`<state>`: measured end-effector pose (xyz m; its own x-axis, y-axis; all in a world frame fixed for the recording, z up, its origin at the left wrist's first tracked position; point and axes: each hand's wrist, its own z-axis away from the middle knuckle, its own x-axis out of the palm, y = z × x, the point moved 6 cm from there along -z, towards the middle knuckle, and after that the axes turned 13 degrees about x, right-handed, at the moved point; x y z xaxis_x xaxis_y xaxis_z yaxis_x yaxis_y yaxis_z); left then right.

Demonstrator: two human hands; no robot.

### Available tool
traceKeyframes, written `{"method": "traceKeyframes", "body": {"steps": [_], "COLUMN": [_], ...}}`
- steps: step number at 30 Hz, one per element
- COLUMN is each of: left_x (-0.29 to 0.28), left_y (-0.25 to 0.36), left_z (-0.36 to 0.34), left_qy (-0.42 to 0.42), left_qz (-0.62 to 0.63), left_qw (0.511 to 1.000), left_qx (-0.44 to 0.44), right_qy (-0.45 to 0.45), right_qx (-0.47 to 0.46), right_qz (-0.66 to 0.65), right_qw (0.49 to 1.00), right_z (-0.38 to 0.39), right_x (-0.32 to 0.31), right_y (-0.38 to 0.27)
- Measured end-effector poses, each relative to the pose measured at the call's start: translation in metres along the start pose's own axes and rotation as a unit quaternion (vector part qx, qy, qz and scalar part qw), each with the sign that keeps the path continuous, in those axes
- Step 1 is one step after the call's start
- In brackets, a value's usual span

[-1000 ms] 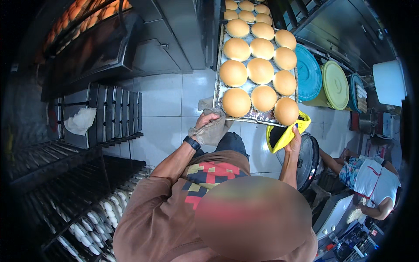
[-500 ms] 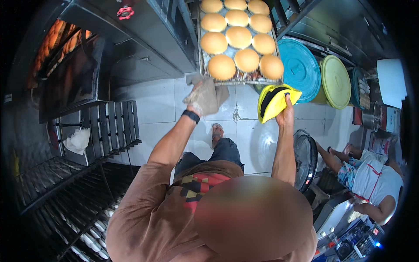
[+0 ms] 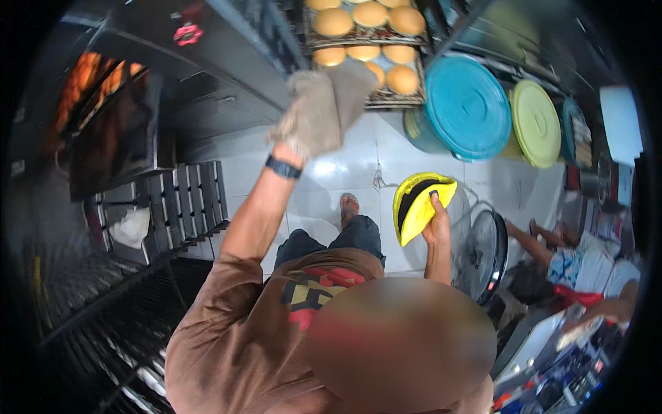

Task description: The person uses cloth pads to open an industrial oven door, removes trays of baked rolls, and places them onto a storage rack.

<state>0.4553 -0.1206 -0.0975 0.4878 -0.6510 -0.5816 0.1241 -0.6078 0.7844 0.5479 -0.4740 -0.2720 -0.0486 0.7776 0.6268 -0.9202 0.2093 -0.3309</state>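
My left hand (image 3: 312,117), in a beige cloth mitt (image 3: 303,131), reaches forward to the front of the trays. The mitt overlaps the lower tray's left corner; its flap hides the fingers, and whether it touches the metal is unclear. In my right hand (image 3: 437,229) is a folded bright yellow cloth piece with a black band (image 3: 417,214), pinched between thumb and fingers. Round golden buns (image 3: 334,22) fill an upper tray (image 3: 365,40). Below it, a second tray (image 3: 396,102) carries more buns (image 3: 401,80), partly covered by the mitt.
Lidded tubs, blue (image 3: 469,107) and yellow (image 3: 536,124), stand right of the trays. An oven opening (image 3: 96,96) glows at left, above a slatted metal rack (image 3: 176,200). A round fan (image 3: 483,248) is by my right arm. Another person (image 3: 596,269) works at far right.
My left hand has gone forward to the tray fronts. My right hand has drawn back toward me with the yellow cloth piece. The upper tray sits farther away, and a lower tray now shows.
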Motion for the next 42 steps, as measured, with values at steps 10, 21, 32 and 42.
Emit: {"method": "traceKeyframes", "body": {"steps": [10, 21, 32, 42], "left_x": [-0.166, -0.571, -0.795, -0.816], "left_y": [0.090, -0.099, -0.413, -0.429], "left_z": [0.196, 0.233, 0.074, 0.038], "left_qy": [0.339, 0.377, 0.326, 0.093], "left_qz": [0.716, -0.305, -0.474, -0.490], "left_qw": [0.603, 0.872, 0.781, 0.823], "left_qx": [-0.098, -0.063, -0.241, -0.272], "right_qy": [-0.244, -0.458, -0.282, -0.207], "right_qx": [-0.084, -0.409, -0.256, -0.234], "right_qz": [0.241, 0.725, 0.836, 0.824], "right_qw": [0.936, 0.312, 0.395, 0.474], "right_z": [0.020, 0.048, 0.018, 0.001], "right_x": [0.254, 0.622, 0.652, 0.654], "right_y": [0.016, 0.291, 0.362, 0.371]}}
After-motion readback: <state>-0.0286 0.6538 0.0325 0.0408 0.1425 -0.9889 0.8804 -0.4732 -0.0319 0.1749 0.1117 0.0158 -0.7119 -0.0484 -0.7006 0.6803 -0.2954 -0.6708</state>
